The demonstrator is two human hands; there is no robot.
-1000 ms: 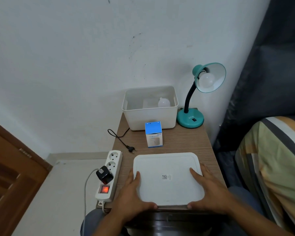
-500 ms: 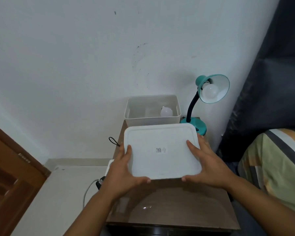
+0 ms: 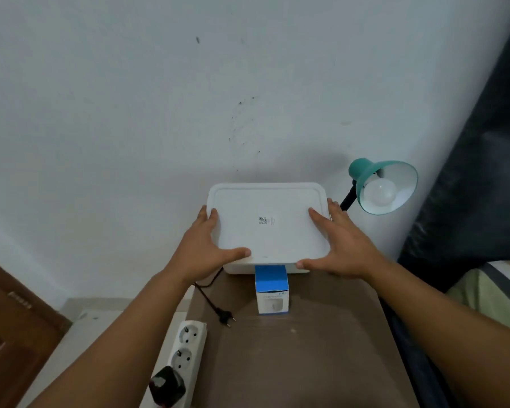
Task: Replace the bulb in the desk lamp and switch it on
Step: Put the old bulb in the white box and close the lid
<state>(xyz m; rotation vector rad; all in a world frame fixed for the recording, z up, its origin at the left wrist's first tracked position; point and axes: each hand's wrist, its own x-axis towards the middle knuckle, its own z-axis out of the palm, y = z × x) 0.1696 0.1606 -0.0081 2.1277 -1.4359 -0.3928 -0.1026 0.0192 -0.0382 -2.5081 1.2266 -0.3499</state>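
A teal desk lamp (image 3: pixel 365 172) stands at the back right of the brown bedside table (image 3: pixel 306 363), a white bulb (image 3: pixel 380 192) in its shade, unlit. A white lid (image 3: pixel 265 222) lies on top of the white bin (image 3: pixel 245 268) at the back, hiding what is inside. My left hand (image 3: pixel 209 248) grips the lid's left edge and my right hand (image 3: pixel 339 245) its right edge. A blue and white bulb box (image 3: pixel 271 290) stands upright just in front of the bin. The lamp's black plug (image 3: pixel 226 315) lies loose on the table, not in a socket.
A white power strip (image 3: pixel 186 348) runs along the table's left edge, with a black adapter (image 3: pixel 167 387) plugged in at its near end. A white wall is behind. A dark curtain (image 3: pixel 468 187) and striped bedding (image 3: pixel 498 293) are on the right, a brown door (image 3: pixel 9 334) on the left.
Both hands lifted the white lid off the table's front, carried it away from me, and it now sits over the bin, covering the bulb inside. The camera moved closer.
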